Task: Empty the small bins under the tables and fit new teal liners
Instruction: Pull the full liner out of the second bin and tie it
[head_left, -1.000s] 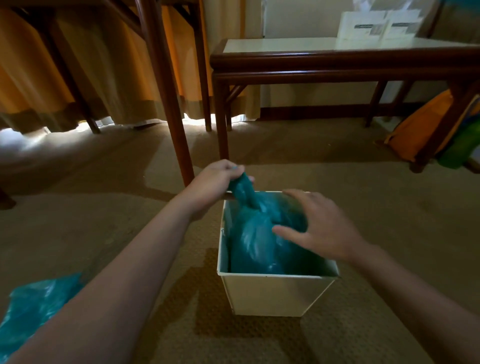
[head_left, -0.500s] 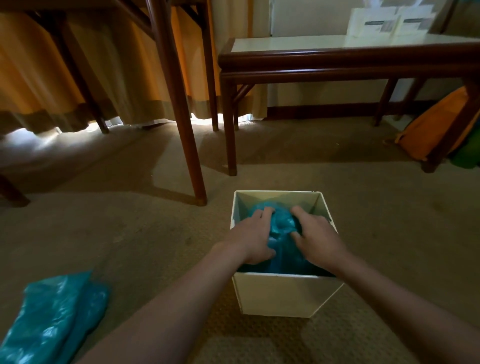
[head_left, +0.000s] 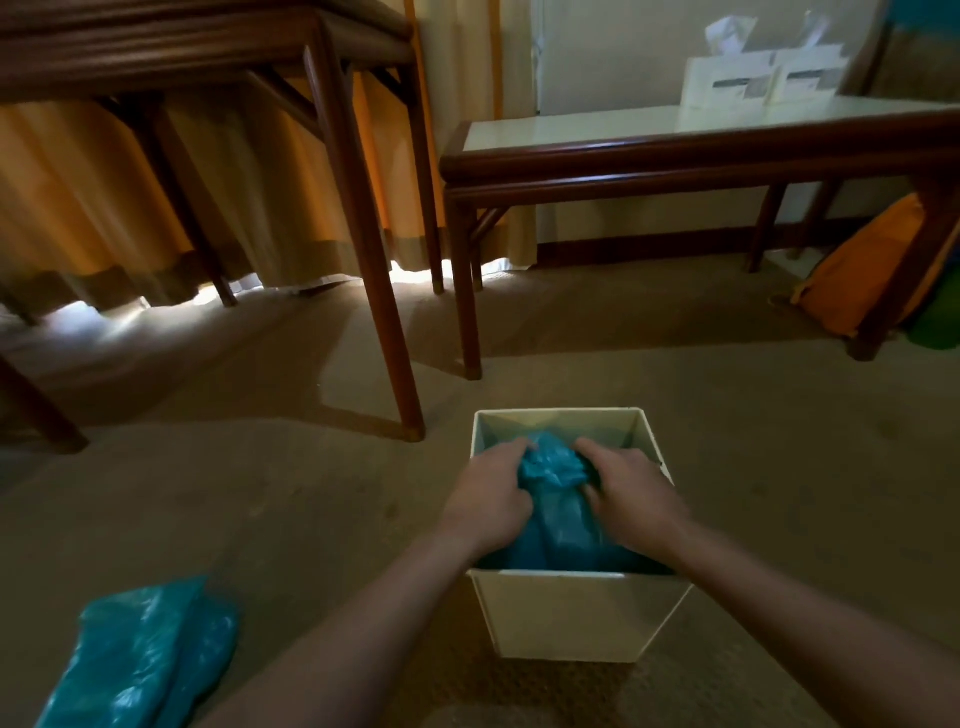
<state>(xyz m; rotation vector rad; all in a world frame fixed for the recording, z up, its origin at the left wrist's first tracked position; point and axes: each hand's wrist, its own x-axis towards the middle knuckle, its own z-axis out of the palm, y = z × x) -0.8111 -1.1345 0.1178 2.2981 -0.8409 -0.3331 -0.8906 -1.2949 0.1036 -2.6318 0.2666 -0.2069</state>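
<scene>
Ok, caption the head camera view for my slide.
Left hand and right hand grip a teal liner inside a cream bin on carpet, a spare teal bag lying nearby.

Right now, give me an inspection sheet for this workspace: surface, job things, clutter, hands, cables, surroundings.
Surface: carpet, dimly lit, partly in shadow.
Job's things: cream bin upright on the carpet; teal liner bunched inside it, not over the rim; teal bag lying on the carpet at lower left.
Clutter: orange bag on the floor at far right.
Hands: left hand and right hand both inside the bin, gripping the liner.
Cables: nothing seen.
Surroundings: tall table, low table with cards on top, curtain behind.
</scene>
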